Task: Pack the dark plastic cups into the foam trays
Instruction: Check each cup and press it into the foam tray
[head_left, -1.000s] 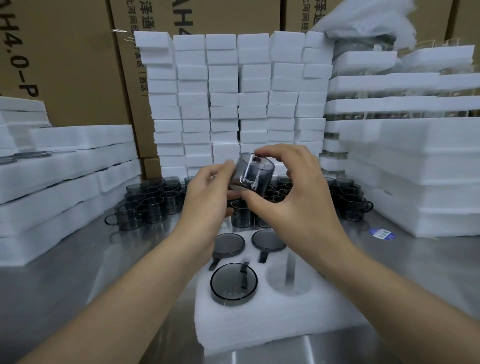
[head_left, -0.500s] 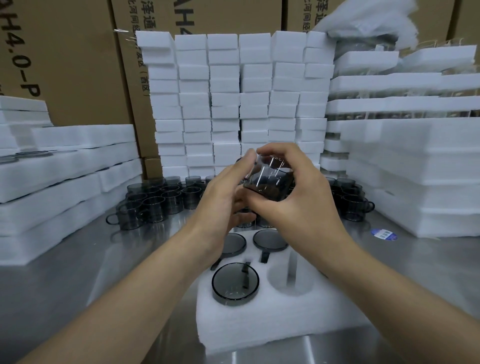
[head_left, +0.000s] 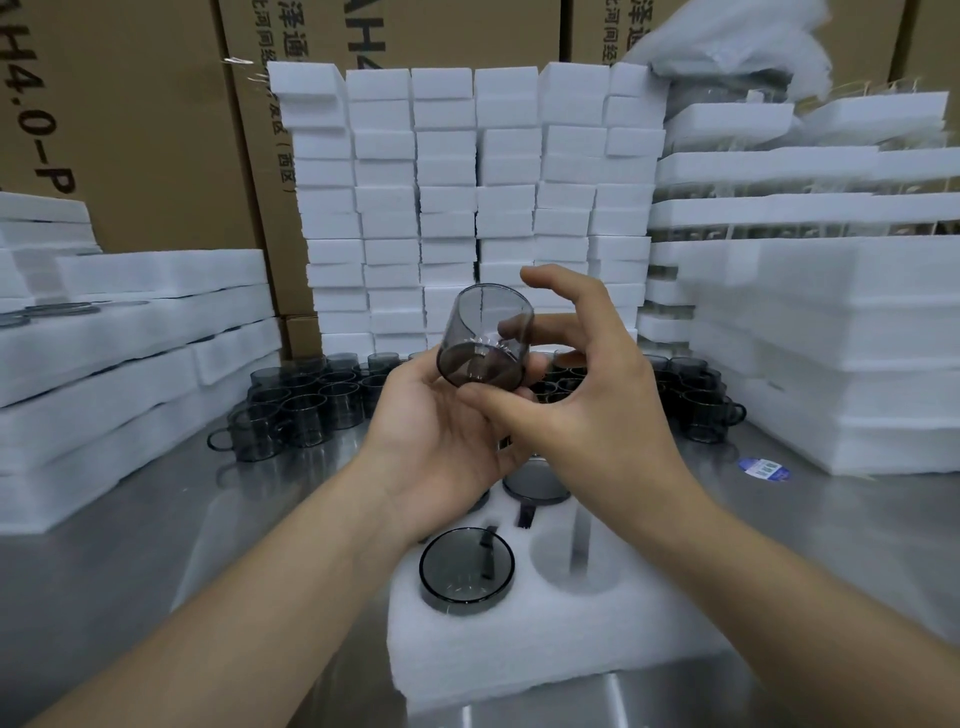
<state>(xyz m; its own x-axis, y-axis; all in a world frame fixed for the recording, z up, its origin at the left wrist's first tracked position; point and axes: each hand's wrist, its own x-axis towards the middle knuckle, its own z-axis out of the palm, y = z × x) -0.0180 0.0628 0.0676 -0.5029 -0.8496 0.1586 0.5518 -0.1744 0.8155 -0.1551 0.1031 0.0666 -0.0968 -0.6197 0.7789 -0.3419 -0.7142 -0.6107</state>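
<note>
Left hand (head_left: 441, 431) cups the dark cup (head_left: 485, 343) from below, fingers curled round its lower end. Right hand (head_left: 587, 415) is half open: thumb and one finger pinch the wall lightly, index lifted clear. The cup is tilted, held above the foam tray (head_left: 519, 649). Likely light, stiff thin plastic, smooth and a bit slippery; grip across the wall or by the handle, which is not visible here. Empty well (head_left: 576, 566) sits front right beside a seated cup (head_left: 466, 569); both forearms hang over the tray and partly cover the far wells. Loose cups (head_left: 301, 405) crowd the steel table (head_left: 156, 545) behind, with foam stacks (head_left: 467, 208) around them.
</note>
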